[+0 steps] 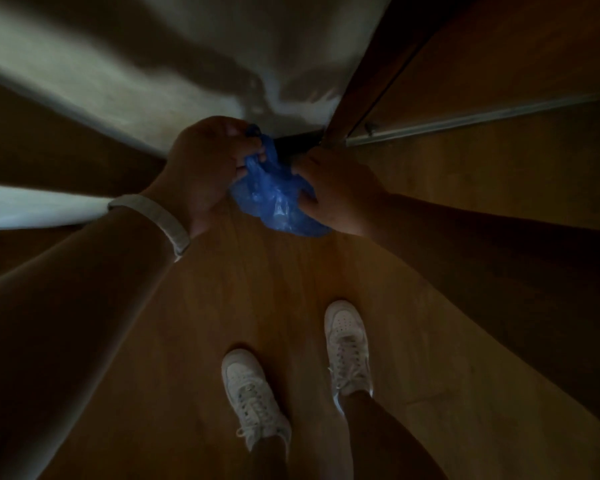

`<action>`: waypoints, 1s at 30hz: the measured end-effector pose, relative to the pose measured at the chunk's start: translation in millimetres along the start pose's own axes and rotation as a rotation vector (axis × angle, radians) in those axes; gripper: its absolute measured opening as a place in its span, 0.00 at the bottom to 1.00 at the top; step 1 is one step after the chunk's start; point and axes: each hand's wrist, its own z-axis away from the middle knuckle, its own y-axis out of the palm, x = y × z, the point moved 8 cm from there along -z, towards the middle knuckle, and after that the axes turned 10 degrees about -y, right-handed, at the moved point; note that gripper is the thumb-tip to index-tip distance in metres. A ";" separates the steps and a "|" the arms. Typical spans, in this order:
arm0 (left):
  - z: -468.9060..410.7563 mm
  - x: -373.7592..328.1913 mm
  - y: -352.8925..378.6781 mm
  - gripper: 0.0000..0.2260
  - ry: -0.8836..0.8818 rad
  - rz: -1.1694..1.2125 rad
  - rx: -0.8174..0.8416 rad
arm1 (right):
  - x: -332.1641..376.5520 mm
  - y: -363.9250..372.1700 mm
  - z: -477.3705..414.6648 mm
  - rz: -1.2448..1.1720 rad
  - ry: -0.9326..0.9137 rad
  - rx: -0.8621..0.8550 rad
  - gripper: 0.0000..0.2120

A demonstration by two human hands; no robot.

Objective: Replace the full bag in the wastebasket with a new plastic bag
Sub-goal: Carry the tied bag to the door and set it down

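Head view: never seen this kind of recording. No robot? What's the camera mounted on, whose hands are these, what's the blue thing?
There is no robot here. A person wears one wide-angle camera on the head, aimed forward and down. This single picture looks along their own arms to the wooden floor and their white shoes. The wide lens bends the pale wall and the wooden panels at the right. The left hand, with a pale wristband, and the right hand both grip a crumpled blue plastic bag, held up above the floor. Nothing else tied to the task shows. The room is dim, so I cannot tell whether the bag is new or used.
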 end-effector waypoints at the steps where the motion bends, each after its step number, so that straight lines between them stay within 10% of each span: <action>1: -2.6 0.9 -3.0 0.06 -0.016 -0.018 -0.029 | 3.0 -2.7 1.4 0.011 -0.011 0.011 0.14; 12: 50.3 -29.4 -17.7 0.11 0.086 -0.396 -0.113 | 44.3 -80.0 40.6 0.070 0.018 0.061 0.22; 19: 168.1 -116.0 -27.2 0.15 0.571 -0.808 -0.144 | 98.9 -169.2 91.9 -0.001 0.140 0.010 0.26; 30: 402.7 -212.2 -27.4 0.24 0.851 -1.087 -0.098 | 235.6 -365.1 219.7 0.135 0.330 -0.135 0.25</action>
